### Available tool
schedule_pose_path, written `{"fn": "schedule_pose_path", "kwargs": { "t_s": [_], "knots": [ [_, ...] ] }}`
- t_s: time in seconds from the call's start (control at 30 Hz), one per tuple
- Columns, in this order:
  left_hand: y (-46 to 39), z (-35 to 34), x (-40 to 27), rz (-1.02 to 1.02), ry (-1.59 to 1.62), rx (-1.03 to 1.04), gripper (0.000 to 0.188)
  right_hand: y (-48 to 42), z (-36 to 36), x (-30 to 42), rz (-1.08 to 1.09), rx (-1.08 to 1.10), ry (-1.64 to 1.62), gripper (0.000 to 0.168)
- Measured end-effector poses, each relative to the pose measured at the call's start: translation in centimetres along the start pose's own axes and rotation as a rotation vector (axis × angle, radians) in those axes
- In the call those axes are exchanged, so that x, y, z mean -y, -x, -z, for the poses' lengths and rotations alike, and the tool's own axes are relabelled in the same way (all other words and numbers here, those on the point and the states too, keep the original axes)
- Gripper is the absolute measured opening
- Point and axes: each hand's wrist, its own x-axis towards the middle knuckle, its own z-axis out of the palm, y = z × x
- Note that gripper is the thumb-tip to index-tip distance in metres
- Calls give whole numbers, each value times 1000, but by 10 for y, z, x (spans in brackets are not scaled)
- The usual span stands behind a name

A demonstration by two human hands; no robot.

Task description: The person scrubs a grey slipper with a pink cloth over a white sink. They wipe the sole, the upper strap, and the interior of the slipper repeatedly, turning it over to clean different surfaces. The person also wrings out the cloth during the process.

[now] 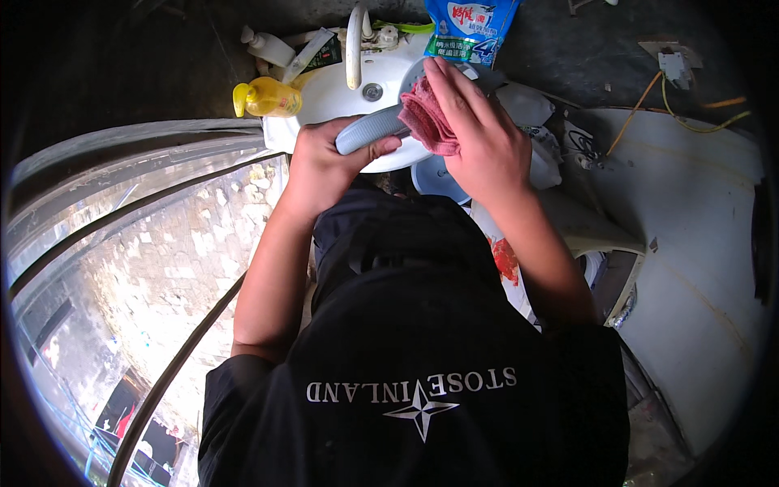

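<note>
My left hand (pixel 322 155) grips the ribbed, curved handle of a grey-blue utensil (pixel 370 130), its thumb along the near side. Part of the utensil's round, pale grey head, dotted with small holes, shows beyond the handle; the rest is hidden. A folded red terry cloth (pixel 429 122) lies against the utensil where the handle meets the head. With fingers extended, my right hand (pixel 484 143) holds that cloth against it. Both hands are over the near side of a white washbasin (pixel 331 91), whose drain (pixel 372 92) is visible.
A white faucet (pixel 353 52) arches over the basin. On the left rim are a yellow pump bottle (pixel 274 97) and a white pump bottle (pixel 271 49). A blue detergent bag (pixel 471 30) stands behind. Below hangs or stands a blue bucket (pixel 435 176). Wires leave a wall socket (pixel 672 66).
</note>
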Motion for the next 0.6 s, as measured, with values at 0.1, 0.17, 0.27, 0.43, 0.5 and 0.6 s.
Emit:
{"fn": "schedule_pose_path", "kwargs": {
  "t_s": [0.1,0.17,0.27,0.43,0.5,0.6],
  "knots": [
    [5,-3,13,101,388,31,33,0,2,11,-14,28,9,76],
    [10,-2,11,105,456,25,32,-1,7,23,-54,47,-39,78],
    [13,2,12,49,296,-3,30,-3,9,41,6,-1,-218,73],
    [17,5,27,27,57,-48,27,3,2,37,77,26,-85,73],
    [21,-1,23,64,410,-34,26,7,-3,16,13,13,-34,79],
    [21,-7,31,63,400,-46,25,15,0,29,-79,74,-115,74]
  ]
}}
